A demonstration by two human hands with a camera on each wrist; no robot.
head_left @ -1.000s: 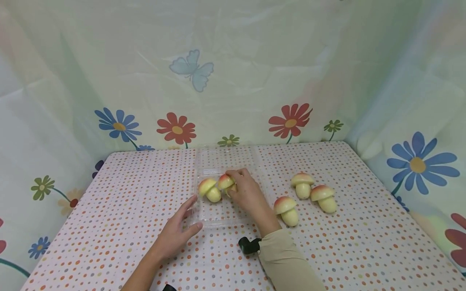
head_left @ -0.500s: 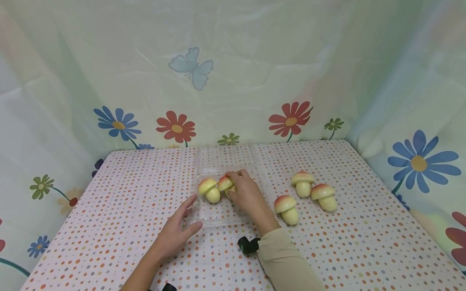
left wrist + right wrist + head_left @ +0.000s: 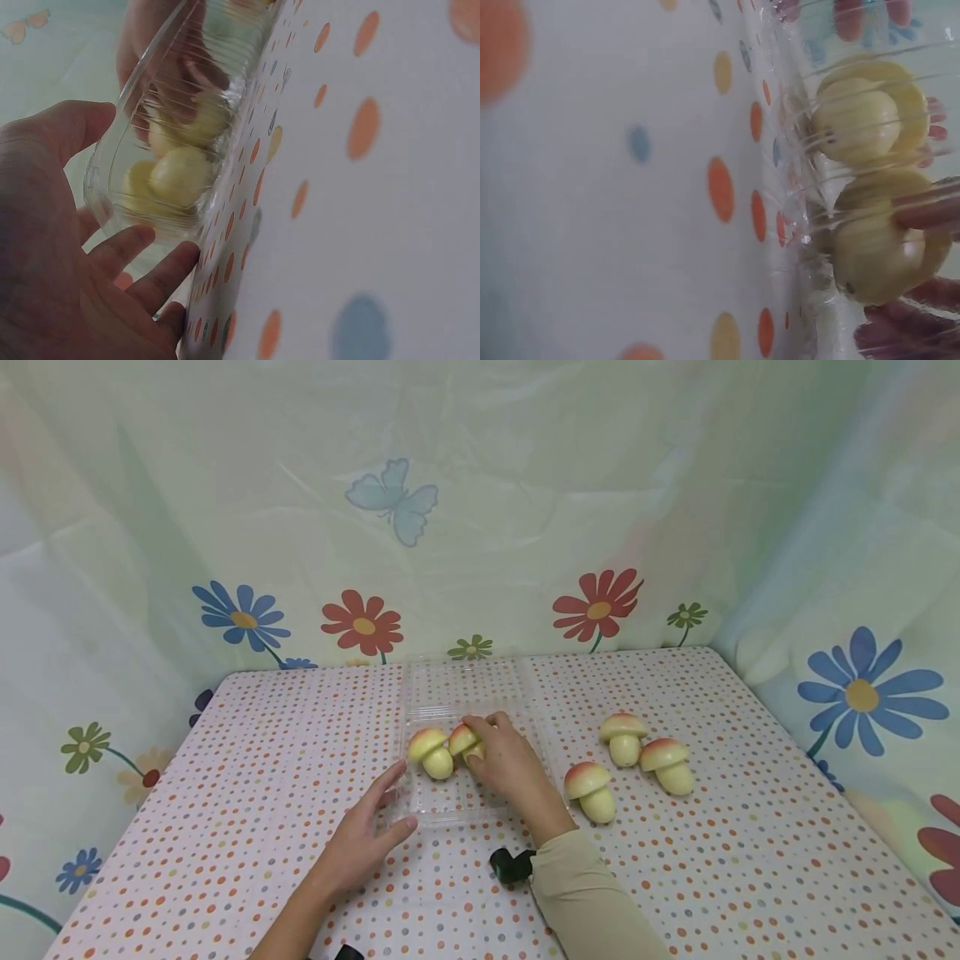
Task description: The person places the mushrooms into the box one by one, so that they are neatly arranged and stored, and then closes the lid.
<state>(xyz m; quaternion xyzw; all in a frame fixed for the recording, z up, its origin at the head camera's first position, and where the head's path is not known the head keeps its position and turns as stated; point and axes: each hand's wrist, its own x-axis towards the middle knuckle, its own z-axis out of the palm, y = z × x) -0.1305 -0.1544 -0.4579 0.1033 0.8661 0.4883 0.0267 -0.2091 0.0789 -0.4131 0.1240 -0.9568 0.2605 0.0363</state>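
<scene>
The left hand (image 3: 358, 843) lay nearest on the dotted surface (image 3: 225, 827), its fingers (image 3: 386, 781) straight and spread, touching the near left corner of the clear plastic tray (image 3: 450, 806). Beyond it the right hand (image 3: 510, 764) reached into the tray, fingers curled round a mushroom (image 3: 463, 741) beside a second mushroom (image 3: 429, 752). Three loose mushrooms (image 3: 588, 789) lay further right. The tray's open lid (image 3: 465, 681) lay behind.
</scene>
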